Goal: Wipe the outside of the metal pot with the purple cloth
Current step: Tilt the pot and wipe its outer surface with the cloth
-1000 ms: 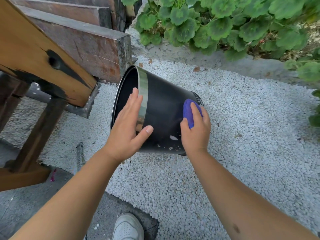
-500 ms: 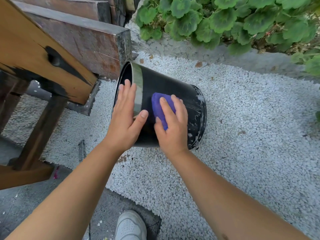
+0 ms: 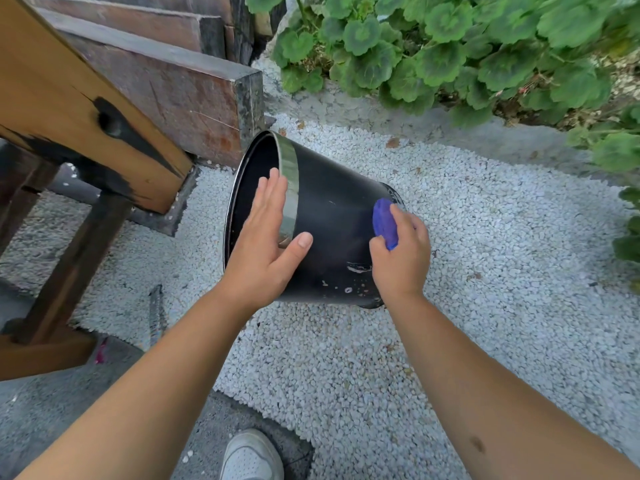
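Note:
A black metal pot [image 3: 332, 216] with a shiny silver band at its rim lies tilted on its side on white gravel, mouth facing left. My left hand [image 3: 266, 244] rests flat on the rim band, fingers spread over the mouth's edge, thumb on the black wall. My right hand [image 3: 401, 258] presses a folded purple cloth [image 3: 384, 223] against the pot's wall close to its base. White specks mark the lower wall beside that hand.
A wooden bench [image 3: 69, 109] and a stone slab [image 3: 173, 84] stand left of the pot. Green leafy plants [image 3: 450, 46] line a concrete kerb behind. White gravel [image 3: 485, 254] spreads to the right. My white shoe [image 3: 251, 455] stands on grey paving below.
My right hand slid the purple cloth from the middle of the pot's wall to the right, toward the base. The left hand stayed on the rim.

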